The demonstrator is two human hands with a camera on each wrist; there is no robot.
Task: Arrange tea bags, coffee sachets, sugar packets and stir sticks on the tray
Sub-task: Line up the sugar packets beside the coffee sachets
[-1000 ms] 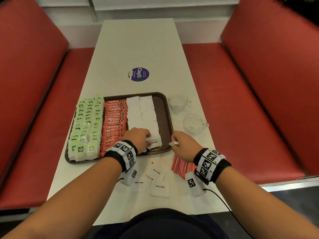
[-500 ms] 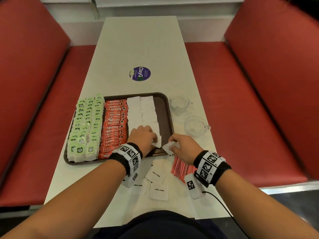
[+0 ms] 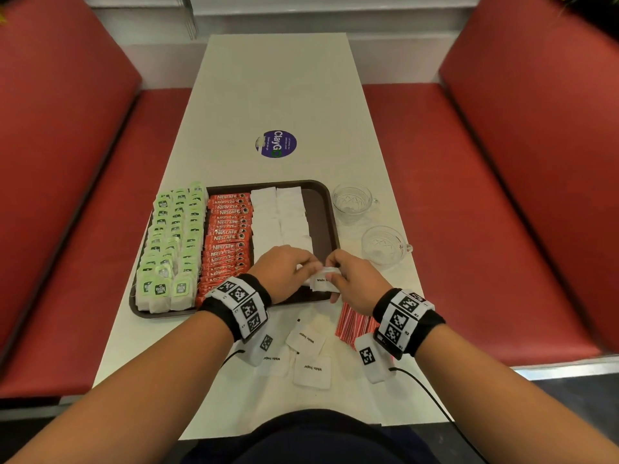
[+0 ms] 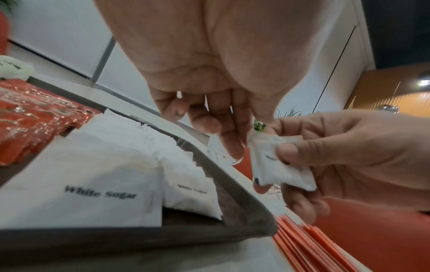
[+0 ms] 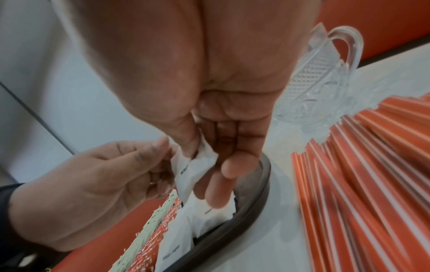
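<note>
Over the tray's (image 3: 330, 209) near right corner, lower centre of the head view, the right hand (image 3: 356, 279) pinches a sugar packet (image 3: 323, 279) between thumb and fingers, while the left hand (image 3: 284, 272), fingers loosely curled, touches its other edge. Sugar looks like the step in hand: next, lay it on the white rows; loose packets (image 3: 306, 339) and sticks (image 3: 355, 324) wait below.
</note>
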